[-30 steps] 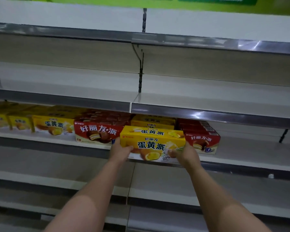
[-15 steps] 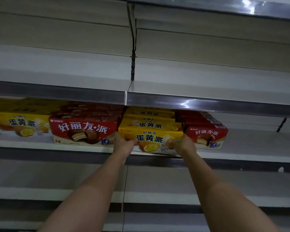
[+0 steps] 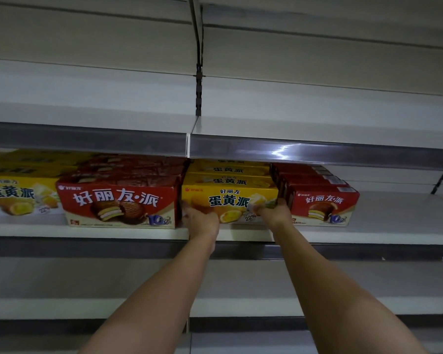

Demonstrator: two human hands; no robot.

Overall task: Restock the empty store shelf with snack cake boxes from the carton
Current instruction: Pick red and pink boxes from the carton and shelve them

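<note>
yellow box: a yellow snack cake box (image 3: 229, 200) stands at the front of the stocked shelf (image 3: 113, 232), its printed face toward the camera, between a large red box (image 3: 118, 203) on its left and a smaller red box (image 3: 322, 205) on its right. it looks close against both neighbours.
left hand: the left hand (image 3: 201, 221) is at the box's lower left corner, fingers curled against that end and the front face, gripping it.
right hand: the right hand (image 3: 275, 213) is at the box's lower right corner, fingers curled round that end, holding it. part of the fingers is hidden between the yellow box and the smaller red box.
behind the yellow box: more yellow boxes (image 3: 228, 172) are lined up in a row running back under the upper shelf.
behind the red boxes: further red boxes sit in rows behind both front ones.
far left: another yellow box (image 3: 18, 198) stands beside the large red box, partly cut off by the frame edge.
upper shelf: the shelf above (image 3: 292, 129) is bare white with a shiny metal front rail (image 3: 317, 154).
lower shelves: pale shelves (image 3: 62, 305) run below the forearms.
carton: not in view.
</note>
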